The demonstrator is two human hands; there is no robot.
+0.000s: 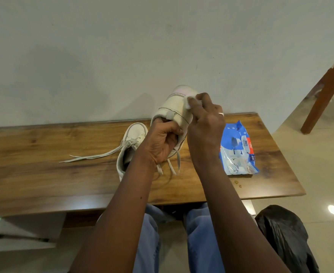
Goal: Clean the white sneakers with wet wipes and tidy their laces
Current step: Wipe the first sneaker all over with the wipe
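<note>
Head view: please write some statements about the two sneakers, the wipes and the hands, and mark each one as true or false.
1. The left hand holds the raised sneaker above the table. True.
2. The right hand presses a wet wipe against the raised sneaker. True.
3. The second sneaker has its laces tied in a neat bow. False: the laces lie loose, stretched out over the table.
4. The wipes pack lies to the left of both sneakers. False: it lies on the table to their right.
</note>
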